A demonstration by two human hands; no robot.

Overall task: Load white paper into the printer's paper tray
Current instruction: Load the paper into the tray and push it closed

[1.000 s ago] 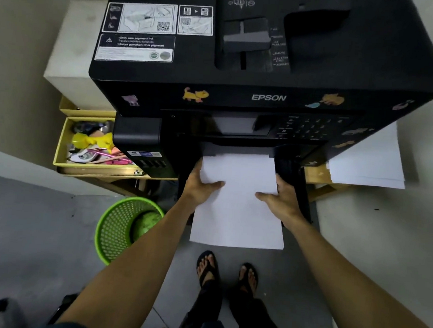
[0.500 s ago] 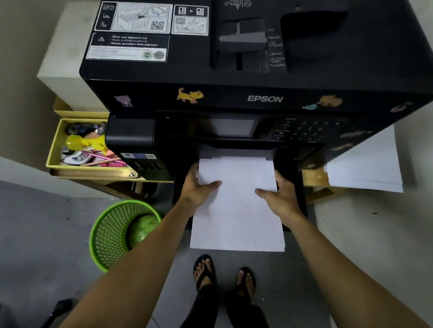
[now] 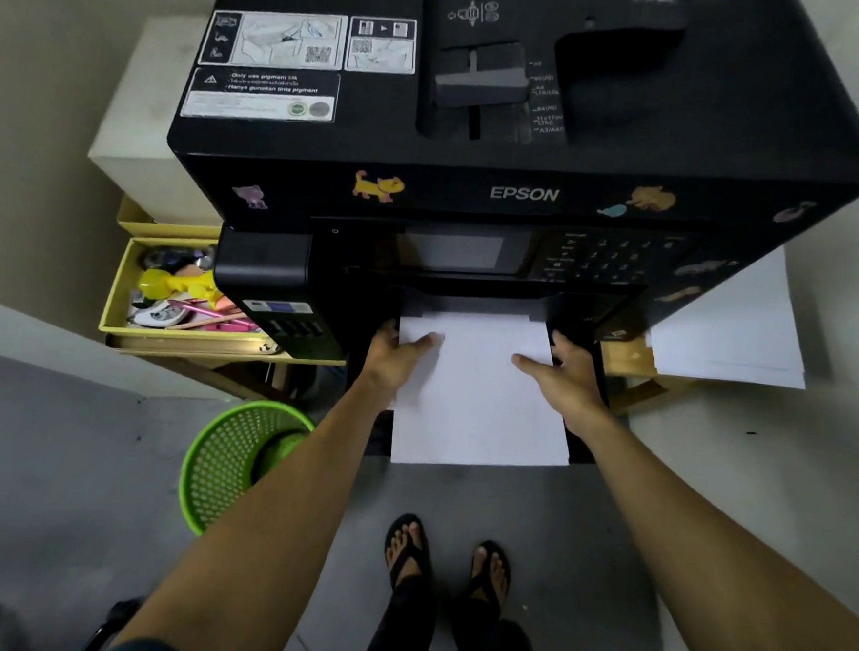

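A stack of white paper (image 3: 480,405) lies in the pulled-out black paper tray (image 3: 581,447) at the front of a large black Epson printer (image 3: 482,125). Its far edge reaches into the printer's slot, and its near edge hangs past the tray's front. My left hand (image 3: 395,353) grips the paper's left edge, thumb on top. On the right edge, my right hand (image 3: 566,375) holds the stack with its thumb lying across the sheet. Most of the tray is hidden under the paper.
A green mesh bin (image 3: 235,464) stands on the floor at the left. A yellow open drawer (image 3: 120,283) of small items sticks out left of the printer. More white sheets (image 3: 731,336) lie under the printer's right side. My feet in sandals (image 3: 446,560) stand below.
The paper has slid further into the tray toward the printer, with both hands moving forward along it. The camera has come a little closer.
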